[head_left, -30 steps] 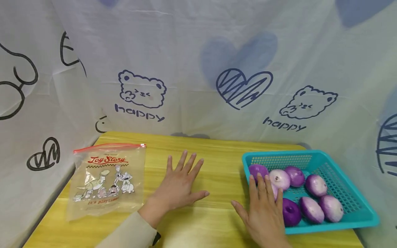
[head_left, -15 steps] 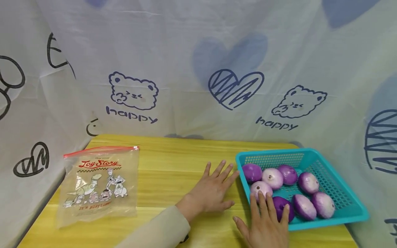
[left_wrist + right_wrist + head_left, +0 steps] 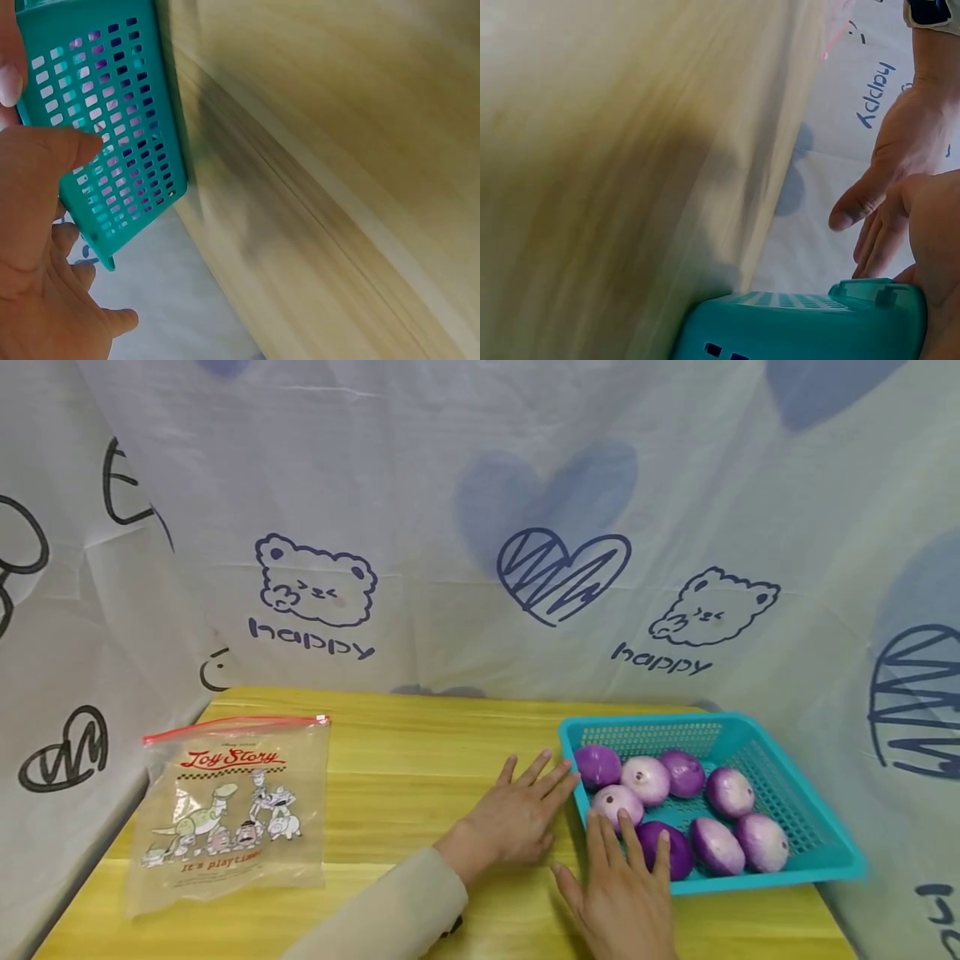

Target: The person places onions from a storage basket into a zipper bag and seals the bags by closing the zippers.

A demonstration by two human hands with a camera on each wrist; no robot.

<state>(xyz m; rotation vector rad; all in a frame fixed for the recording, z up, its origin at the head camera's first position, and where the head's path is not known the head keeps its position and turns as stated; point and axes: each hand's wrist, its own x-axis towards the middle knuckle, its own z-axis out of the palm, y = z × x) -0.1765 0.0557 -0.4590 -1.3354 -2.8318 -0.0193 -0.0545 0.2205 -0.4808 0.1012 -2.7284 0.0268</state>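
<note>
A turquoise mesh basket (image 3: 821, 827) stands at the table's right side, holding several purple onions (image 3: 730, 792). My left hand (image 3: 510, 818) lies at the basket's left wall, fingertips right at the rim. In the left wrist view its thumb (image 3: 82, 146) overlaps the perforated wall. My right hand (image 3: 626, 893) is at the near left corner, its extended fingers reaching over the rim toward a dark purple onion (image 3: 667, 850) and the thumb spread outside. The right wrist view shows the right hand (image 3: 939, 247) at the rim, close below the left hand (image 3: 904, 142).
A clear zip bag (image 3: 232, 810) with a red slider strip and cartoon print lies flat on the left of the yellow wood-grain table (image 3: 405, 777). A white printed cloth (image 3: 435, 527) hangs behind the table and along both sides.
My left hand has moved right from mid-table to the basket's left rim. The right hand has drawn slightly left along the near corner, and the basket has shifted a little away from me.
</note>
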